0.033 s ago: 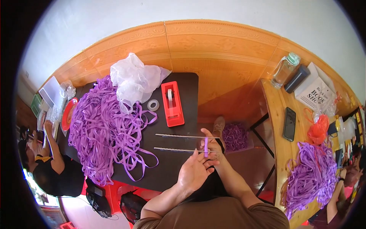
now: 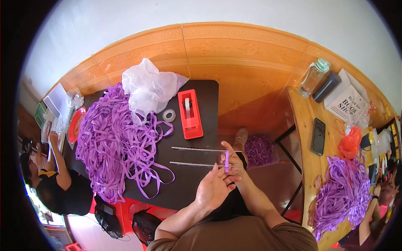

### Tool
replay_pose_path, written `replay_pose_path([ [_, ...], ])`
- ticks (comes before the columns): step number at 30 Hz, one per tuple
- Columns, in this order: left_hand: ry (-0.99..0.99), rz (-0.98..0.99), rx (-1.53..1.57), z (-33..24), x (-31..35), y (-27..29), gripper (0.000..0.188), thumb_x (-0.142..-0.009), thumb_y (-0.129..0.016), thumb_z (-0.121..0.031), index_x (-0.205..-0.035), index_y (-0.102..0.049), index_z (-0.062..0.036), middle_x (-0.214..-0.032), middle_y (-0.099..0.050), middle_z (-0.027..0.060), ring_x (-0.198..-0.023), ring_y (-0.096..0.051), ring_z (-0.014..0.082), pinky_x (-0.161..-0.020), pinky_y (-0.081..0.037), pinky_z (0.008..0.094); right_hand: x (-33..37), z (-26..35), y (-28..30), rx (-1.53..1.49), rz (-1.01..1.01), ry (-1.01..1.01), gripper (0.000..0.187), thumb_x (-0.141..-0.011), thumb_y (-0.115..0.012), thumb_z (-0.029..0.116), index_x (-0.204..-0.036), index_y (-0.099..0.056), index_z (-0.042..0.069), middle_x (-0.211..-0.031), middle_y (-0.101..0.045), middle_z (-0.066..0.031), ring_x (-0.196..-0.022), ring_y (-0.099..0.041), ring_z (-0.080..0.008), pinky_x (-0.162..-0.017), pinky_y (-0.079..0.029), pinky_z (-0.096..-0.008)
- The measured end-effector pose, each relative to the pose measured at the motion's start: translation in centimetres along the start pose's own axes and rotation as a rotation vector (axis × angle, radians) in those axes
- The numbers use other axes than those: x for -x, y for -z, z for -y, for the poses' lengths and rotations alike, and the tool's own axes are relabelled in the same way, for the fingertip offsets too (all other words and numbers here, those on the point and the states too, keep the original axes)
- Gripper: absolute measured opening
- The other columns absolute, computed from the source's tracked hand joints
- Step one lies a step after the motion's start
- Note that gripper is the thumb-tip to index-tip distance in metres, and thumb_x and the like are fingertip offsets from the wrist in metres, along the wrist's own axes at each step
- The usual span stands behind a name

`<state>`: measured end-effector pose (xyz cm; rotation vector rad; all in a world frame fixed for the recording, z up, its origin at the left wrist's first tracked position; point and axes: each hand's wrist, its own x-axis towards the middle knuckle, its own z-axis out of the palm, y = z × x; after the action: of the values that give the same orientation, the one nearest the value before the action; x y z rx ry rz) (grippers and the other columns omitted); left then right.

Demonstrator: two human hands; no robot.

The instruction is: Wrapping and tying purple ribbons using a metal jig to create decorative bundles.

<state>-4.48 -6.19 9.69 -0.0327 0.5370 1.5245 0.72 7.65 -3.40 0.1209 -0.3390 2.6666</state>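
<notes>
Two thin metal rods extend side by side to the left from my hands, over the edge of the dark table. A short band of purple ribbon spans both rods near their right ends. My right hand is behind those ends, fingers bent around them, with one fingertip above the upper rod. My left hand is turned palm up below. Its thumb tip meets the lower rod beside the ribbon, and its other fingers curl under the band. The exact grip of the left fingers is partly hidden.
A purple ribbon heap, white plastic bag, tape roll and red tape dispenser lie on the dark table. The wooden table right holds a phone, bottles and more ribbon. A ribbon-filled bin stands below. People sit both sides.
</notes>
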Motion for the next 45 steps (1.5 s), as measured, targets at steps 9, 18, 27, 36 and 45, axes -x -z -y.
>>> replay_pose_path([
  [9,-0.009,-0.018,-0.031,0.0,0.2,-0.6,0.06,-0.094,-0.039,-0.05,-0.127,-0.045,0.0008,-0.12,-0.054,0.0095,-0.106,-0.052,0.0255,-0.085,-0.036,0.0344,1.5,2.1,-0.5,0.291,-0.127,-0.083,0.05,-0.085,-0.058,-0.001,-0.132,-0.044,0.006,-0.105,-0.063,-0.0175,-0.095,-0.062,-0.0261,-0.077,-0.053,-0.0333],
  [18,-0.016,-0.025,-0.059,-0.2,0.2,-0.6,0.059,-0.094,-0.039,-0.049,-0.129,-0.045,-0.0013,-0.122,-0.053,0.0094,-0.106,-0.052,0.0248,-0.086,-0.035,0.034,3.2,3.6,-9.0,0.658,-0.392,0.113,0.054,-0.086,-0.059,0.009,-0.135,-0.037,0.002,-0.094,-0.064,-0.0161,-0.086,-0.062,-0.0221,-0.078,-0.049,-0.0353],
  [27,-0.039,-0.014,-0.08,0.4,0.4,-0.1,0.051,-0.096,-0.039,-0.043,-0.126,-0.046,-0.0031,-0.122,-0.053,0.0089,-0.104,-0.054,0.0236,-0.085,-0.038,0.0332,1.0,2.4,-10.3,0.862,-0.546,0.064,0.056,-0.08,-0.069,0.005,-0.128,-0.042,-0.001,-0.087,-0.065,-0.0162,-0.072,-0.066,-0.022,-0.064,-0.054,-0.0318],
  [36,0.154,0.544,-0.177,0.5,7.3,-5.6,0.057,-0.098,-0.038,-0.043,-0.118,-0.053,0.0076,-0.121,-0.054,0.0168,-0.095,-0.059,0.0236,-0.083,-0.044,0.0317,1.0,2.2,-9.1,0.774,-0.528,0.157,0.032,-0.077,-0.068,-0.004,-0.106,-0.056,-0.001,-0.078,-0.067,-0.0152,-0.069,-0.068,-0.024,-0.063,-0.057,-0.034],
  [45,0.156,1.023,0.353,1.0,13.0,-18.6,0.084,-0.09,-0.031,-0.066,-0.139,-0.031,0.0029,-0.104,-0.055,0.0096,-0.093,-0.05,0.0172,-0.076,-0.041,0.0268,2.1,3.5,-8.3,0.722,-0.561,0.271,0.024,-0.075,-0.065,-0.006,-0.098,-0.06,-0.003,-0.079,-0.065,-0.0142,-0.066,-0.067,-0.0259,-0.06,-0.057,-0.0345],
])
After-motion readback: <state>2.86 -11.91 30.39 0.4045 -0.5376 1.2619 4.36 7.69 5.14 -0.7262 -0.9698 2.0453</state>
